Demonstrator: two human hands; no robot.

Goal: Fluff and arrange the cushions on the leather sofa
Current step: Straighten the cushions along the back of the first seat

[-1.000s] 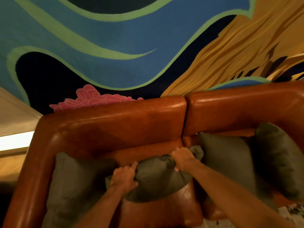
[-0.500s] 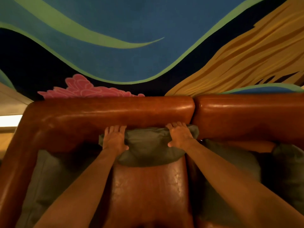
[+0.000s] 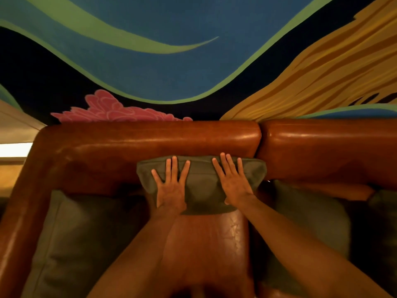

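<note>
A small olive-green cushion (image 3: pixel 203 186) leans upright against the backrest of the brown leather sofa (image 3: pixel 150 140). My left hand (image 3: pixel 170 188) lies flat on its left half, fingers spread. My right hand (image 3: pixel 233 181) lies flat on its right half, fingers spread too. Neither hand grips the fabric. A larger olive cushion (image 3: pixel 86 233) rests in the sofa's left corner. Another olive cushion (image 3: pixel 309 216) sits to the right, partly hidden by my right forearm.
The sofa's left armrest (image 3: pixel 19 211) curves down the left side. A seam (image 3: pixel 258 138) splits the backrest into two sections. Behind the sofa is a wall mural (image 3: pixel 171 61) in blue, green, yellow and pink. A dark cushion edge (image 3: pixel 384 211) shows far right.
The small cushion went from held over the seat to standing against the backrest. Both hands let go of its corners and now press flat on its face with open fingers.
</note>
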